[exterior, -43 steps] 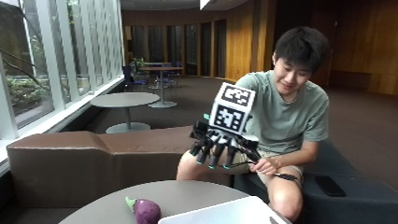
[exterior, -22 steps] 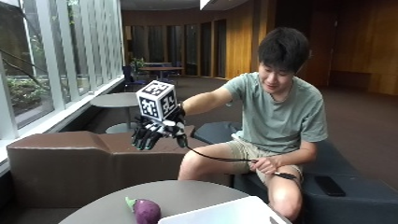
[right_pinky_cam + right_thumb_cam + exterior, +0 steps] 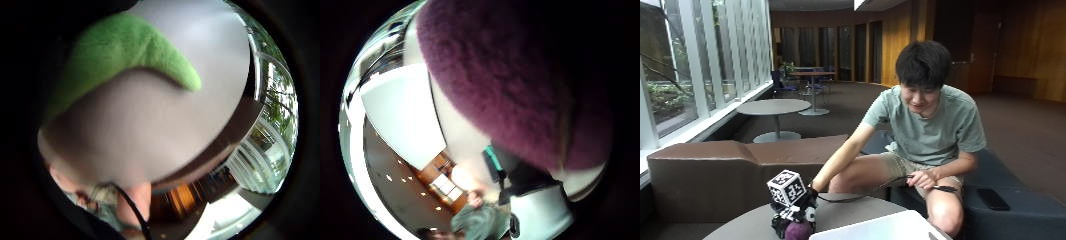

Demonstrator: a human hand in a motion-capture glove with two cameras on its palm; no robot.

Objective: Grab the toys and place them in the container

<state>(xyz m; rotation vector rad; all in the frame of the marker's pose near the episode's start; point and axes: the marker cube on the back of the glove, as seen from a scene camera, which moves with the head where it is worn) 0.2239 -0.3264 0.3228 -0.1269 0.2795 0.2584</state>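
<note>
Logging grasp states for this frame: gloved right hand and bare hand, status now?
Right hand: down on the purple plush toy on the table; finger closure cannot be told.
Bare hand: holds the cable by the knee.

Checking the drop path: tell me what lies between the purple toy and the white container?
Only bare table, seen in the outside view: the gloved hand is on the purple toy, the white container beside it.

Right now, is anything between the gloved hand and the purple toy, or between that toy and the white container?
Nothing visible. The gloved right hand is down on the purple toy, and the white container sits just beside it on the table.
</note>
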